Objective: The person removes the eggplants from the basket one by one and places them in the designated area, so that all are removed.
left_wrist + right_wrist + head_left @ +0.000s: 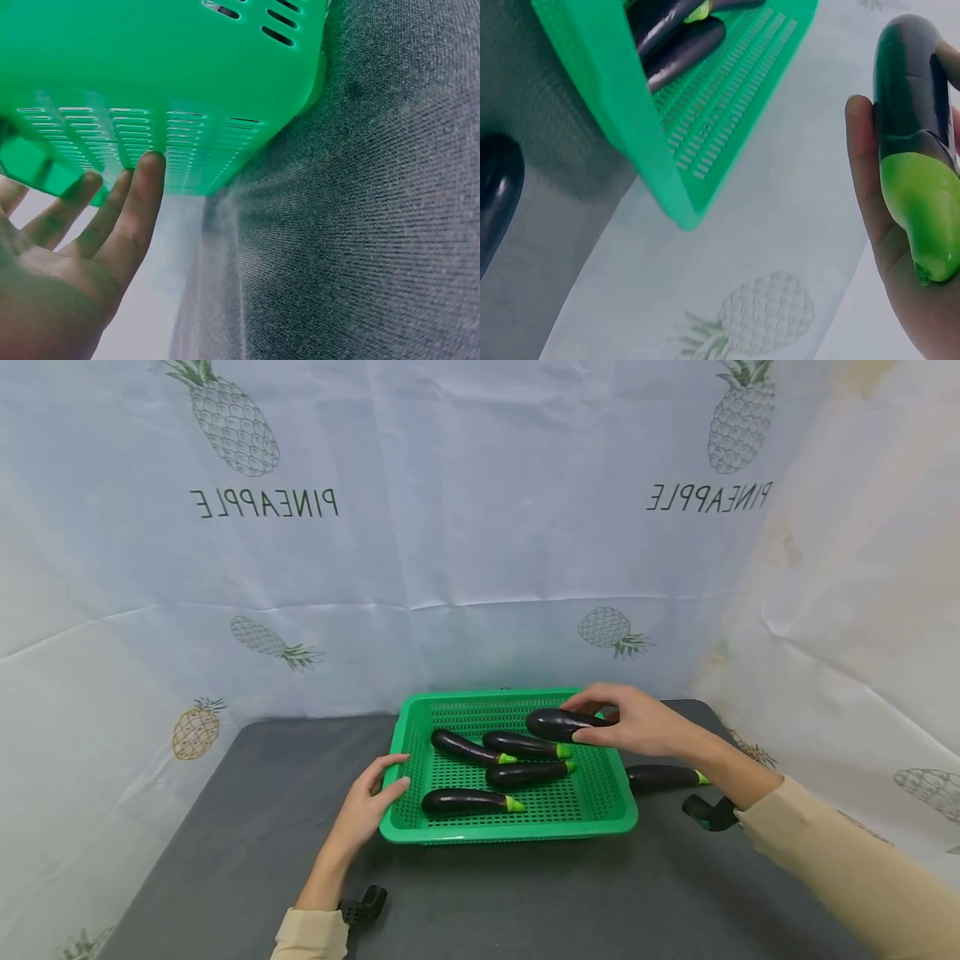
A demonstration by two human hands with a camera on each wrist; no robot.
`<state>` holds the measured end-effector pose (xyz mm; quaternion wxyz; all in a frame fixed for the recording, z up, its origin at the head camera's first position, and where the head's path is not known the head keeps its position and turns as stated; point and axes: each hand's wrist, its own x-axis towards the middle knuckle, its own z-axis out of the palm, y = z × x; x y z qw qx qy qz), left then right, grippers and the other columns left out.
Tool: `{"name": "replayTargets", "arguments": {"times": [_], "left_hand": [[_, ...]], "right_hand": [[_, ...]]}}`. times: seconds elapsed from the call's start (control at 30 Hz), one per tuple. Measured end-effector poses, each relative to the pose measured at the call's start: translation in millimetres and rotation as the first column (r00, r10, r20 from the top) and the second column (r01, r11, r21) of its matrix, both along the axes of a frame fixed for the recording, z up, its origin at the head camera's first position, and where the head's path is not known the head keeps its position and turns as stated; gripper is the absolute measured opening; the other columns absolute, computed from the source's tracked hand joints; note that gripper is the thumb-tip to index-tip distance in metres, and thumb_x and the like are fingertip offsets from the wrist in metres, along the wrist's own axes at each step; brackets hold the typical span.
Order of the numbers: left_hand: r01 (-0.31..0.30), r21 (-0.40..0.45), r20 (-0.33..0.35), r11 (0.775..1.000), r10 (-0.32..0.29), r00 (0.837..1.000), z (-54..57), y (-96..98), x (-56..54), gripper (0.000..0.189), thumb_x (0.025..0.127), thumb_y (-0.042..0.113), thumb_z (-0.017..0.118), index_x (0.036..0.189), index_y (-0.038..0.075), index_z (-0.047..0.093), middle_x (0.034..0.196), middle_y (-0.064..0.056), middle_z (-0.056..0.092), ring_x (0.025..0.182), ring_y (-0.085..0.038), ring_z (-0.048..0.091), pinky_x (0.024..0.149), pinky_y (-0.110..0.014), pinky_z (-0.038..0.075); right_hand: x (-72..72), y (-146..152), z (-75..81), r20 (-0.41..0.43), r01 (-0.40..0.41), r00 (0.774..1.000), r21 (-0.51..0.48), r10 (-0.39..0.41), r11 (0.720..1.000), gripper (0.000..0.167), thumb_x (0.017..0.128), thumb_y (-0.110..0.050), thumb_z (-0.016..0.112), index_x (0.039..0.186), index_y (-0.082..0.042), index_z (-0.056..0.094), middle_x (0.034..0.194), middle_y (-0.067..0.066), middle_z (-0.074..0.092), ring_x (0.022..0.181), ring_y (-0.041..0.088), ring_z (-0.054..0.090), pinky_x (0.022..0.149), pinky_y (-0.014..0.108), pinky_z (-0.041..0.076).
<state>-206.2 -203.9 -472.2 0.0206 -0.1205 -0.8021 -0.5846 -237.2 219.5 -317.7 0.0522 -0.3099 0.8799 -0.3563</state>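
My right hand [637,722] holds a dark purple eggplant [558,724] over the right back part of a green plastic basket [510,837]. In the right wrist view, the eggplant's green stem end [922,210] lies toward the palm, with fingers along both sides. Several more eggplants [465,802] lie inside the basket, their green ends pointing right. At the basket's left side, my left hand [366,802] touches the rim with thumb and forefinger. The left wrist view shows its other fingers [139,202] nearly straight against the slotted outer wall.
Another eggplant [663,777] lies on the dark grey table [247,827], right of the basket and below my right forearm. A pale cloth [480,527] printed with pineapples hangs behind the table and along its sides.
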Motion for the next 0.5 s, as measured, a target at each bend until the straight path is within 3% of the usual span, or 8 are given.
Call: {"name": "replayTargets", "arguments": {"times": [0.23,0.5], "left_hand": [[-0.001,-0.002,-0.003,1.0,0.001,1.0,0.8,-0.1,-0.1,0.048,0.104,0.033,0.061,0.147,0.014,0.051,0.16,-0.014,0.037,0.153,-0.039,0.02,0.117,-0.066,0.023],[0.0,-0.003,-0.013,1.0,0.0,1.0,0.0,-0.3,0.2,0.046,0.105,0.031,0.06,0.146,0.013,0.052,0.159,-0.015,0.037,0.152,-0.04,0.02,0.116,-0.067,0.024]], "right_hand": [[1.6,18,-0.8,0.011,0.037,0.999,-0.021,-0.037,0.999,0.04,0.095,-0.025,0.075,0.132,-0.014,0.065,0.126,0.002,0.064,0.114,0.021,0.06,0.091,0.036,0.055],[3.9,36,-5.6,0.001,0.066,0.998,-0.027,-0.066,0.997,0.039,0.095,-0.023,0.075,0.132,-0.013,0.066,0.122,0.003,0.064,0.109,0.021,0.062,0.088,0.032,0.056]]}}
